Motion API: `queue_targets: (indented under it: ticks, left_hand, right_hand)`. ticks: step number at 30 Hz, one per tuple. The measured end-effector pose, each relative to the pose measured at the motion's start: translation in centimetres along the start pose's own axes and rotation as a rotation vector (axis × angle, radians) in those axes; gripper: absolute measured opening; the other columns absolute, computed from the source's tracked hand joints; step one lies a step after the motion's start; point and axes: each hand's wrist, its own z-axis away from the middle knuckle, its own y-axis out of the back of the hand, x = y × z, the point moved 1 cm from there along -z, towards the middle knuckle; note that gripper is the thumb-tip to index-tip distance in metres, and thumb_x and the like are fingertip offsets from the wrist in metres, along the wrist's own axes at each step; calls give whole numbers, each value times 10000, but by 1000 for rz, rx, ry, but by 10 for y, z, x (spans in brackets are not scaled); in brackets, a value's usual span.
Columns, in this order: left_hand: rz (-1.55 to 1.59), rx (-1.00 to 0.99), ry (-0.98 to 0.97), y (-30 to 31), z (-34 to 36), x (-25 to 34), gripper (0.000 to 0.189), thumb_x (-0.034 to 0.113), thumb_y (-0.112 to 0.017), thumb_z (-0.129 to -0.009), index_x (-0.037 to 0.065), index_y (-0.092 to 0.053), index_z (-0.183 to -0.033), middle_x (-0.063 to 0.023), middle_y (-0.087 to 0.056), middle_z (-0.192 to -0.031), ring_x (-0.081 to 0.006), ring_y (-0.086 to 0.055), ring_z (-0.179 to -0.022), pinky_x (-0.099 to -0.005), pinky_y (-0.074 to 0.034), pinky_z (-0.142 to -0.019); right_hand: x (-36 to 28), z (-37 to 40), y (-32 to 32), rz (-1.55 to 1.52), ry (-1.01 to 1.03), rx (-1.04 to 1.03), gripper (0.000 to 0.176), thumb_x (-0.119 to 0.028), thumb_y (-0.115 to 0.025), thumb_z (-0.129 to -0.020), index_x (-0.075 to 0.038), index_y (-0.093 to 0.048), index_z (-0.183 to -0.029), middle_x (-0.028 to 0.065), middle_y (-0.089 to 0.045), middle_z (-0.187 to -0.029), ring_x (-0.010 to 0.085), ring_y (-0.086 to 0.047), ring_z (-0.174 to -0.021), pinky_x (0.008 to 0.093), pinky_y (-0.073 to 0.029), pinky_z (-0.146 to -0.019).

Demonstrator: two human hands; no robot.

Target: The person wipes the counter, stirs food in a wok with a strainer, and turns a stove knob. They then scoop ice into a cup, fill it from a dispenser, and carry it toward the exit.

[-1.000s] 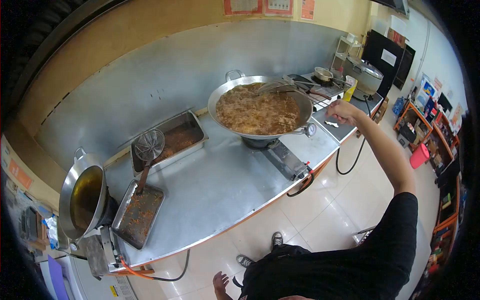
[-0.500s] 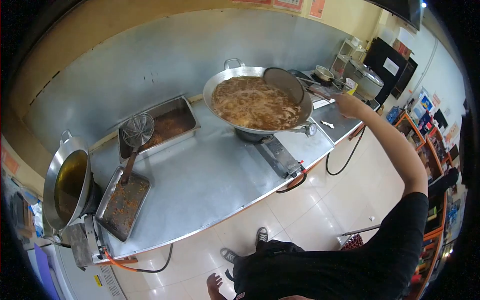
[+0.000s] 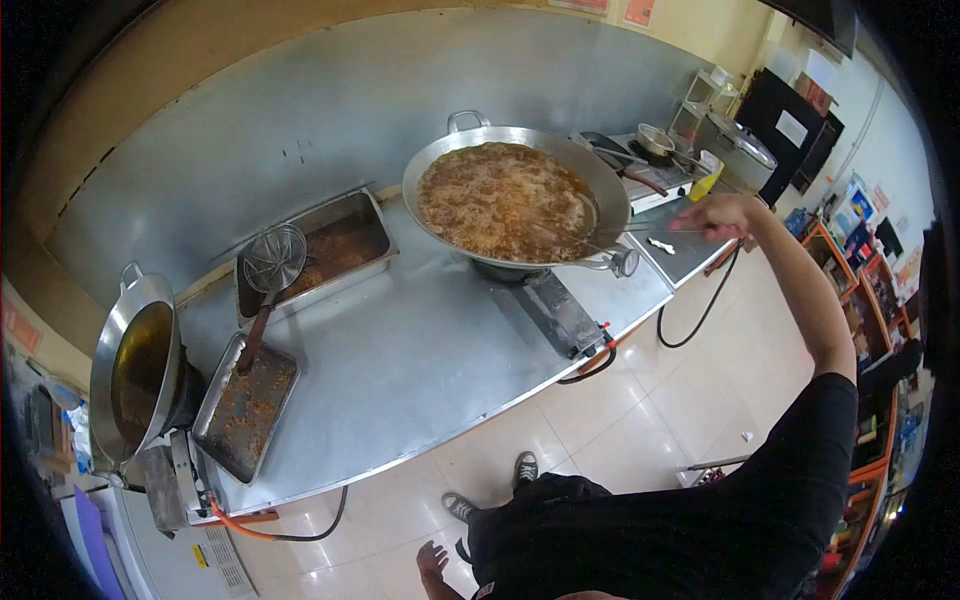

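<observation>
My right hand (image 3: 718, 216) is closed around the thin handle of a strainer (image 3: 640, 231), beside the right rim of a large metal wok (image 3: 432, 166). The handle slopes left over the rim, and the strainer's head is mostly hidden in brown, bubbling oil (image 3: 500, 195). Pale and brown bits float in the foam, too covered to name. Low at my side hangs my left hand (image 3: 432, 558), empty, its fingers apart.
A wire skimmer (image 3: 273, 255) rests across a deep metal pan (image 3: 375, 262) and a shallow tray (image 3: 205, 425) with crumbs. At left stands a second wok (image 3: 168, 300) of yellow oil. A burner (image 3: 560, 312) with a hose, a frying pan (image 3: 605, 148) and a lidded pot (image 3: 735, 165) are nearby.
The strainer's round head, held above the right side of the wok before, has gone down into the oil. My right hand has shifted slightly right and down. My left hand is nearly unmoved.
</observation>
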Motion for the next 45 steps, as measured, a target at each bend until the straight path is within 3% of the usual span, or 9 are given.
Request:
queue_targets:
  ticks: [3,7,11,18,24,30,34,37,45]
  left_hand:
    - [-13,72,39,-10,8,-6,415,291,-519,-892,137,-459,-1272,-154,-596,-1108,-272,-606,-878,-390,-498,-689]
    - [34,-43,15,-15,14,-18,420,293,-495,-913,113,-438,-1287,-158,-603,-1103,-277,-608,-885,-387,-497,-694]
    - [33,-105,43,-18,-4,-24,422,312,-453,-930,116,-428,-1303,-138,-608,-1085,-273,-604,-900,-397,-483,-721]
    - [-37,49,-1,-21,-17,11,434,341,-566,-861,131,-484,-1232,-135,-602,-1057,-279,-584,-918,-428,-498,-742]
    - [22,-81,-34,2,-22,28,447,341,-566,-858,125,-480,-1240,-126,-607,-1043,-249,-601,-873,-390,-502,-698]
    - [-177,51,9,0,-8,35,421,335,-503,-892,126,-470,-1256,-130,-602,-1067,-254,-603,-869,-400,-490,-718]
    - [-115,25,-14,9,0,33,425,329,-495,-900,122,-452,-1269,-134,-599,-1081,-256,-591,-905,-399,-482,-732]
    - [-108,43,3,14,8,27,438,334,-496,-901,117,-447,-1279,-137,-598,-1095,-253,-584,-930,-395,-481,-732]
    - [-118,64,27,43,11,9,398,320,-482,-917,113,-473,-1257,-124,-603,-1096,-246,-593,-868,-387,-487,-701]
  right_hand:
    - [6,4,0,-79,16,80,390,-51,-408,-887,-117,-502,-1260,-21,-496,-633,14,-320,-420,168,-259,-339]
    - [16,-35,-36,-186,34,147,214,-80,-455,-878,-83,-548,-1071,-24,-511,-644,13,-360,-430,161,-284,-344]
    - [21,-7,-58,-310,124,222,121,-105,-469,-880,-81,-536,-978,-22,-507,-632,9,-349,-398,158,-258,-323]
    - [38,55,-39,-321,181,292,35,-101,-456,-883,-69,-472,-884,0,-461,-588,20,-339,-385,172,-217,-306]
    - [32,45,-28,105,183,535,126,-157,-435,-924,-60,-492,-867,27,-477,-587,63,-391,-391,236,-265,-318]
    - [59,-22,-26,896,708,876,131,-88,-423,-887,12,-486,-944,193,-584,-688,385,-589,-617,439,-442,-590]
    - [41,6,-64,853,461,916,130,-67,-472,-834,-24,-467,-956,253,-606,-779,450,-590,-794,537,-431,-688]
    - [27,28,-97,881,306,946,123,-71,-463,-846,-42,-469,-965,259,-606,-762,446,-600,-777,553,-447,-679]
    - [13,78,-151,1130,222,921,193,-60,-458,-848,-78,-423,-1037,190,-635,-723,369,-642,-713,496,-493,-586]
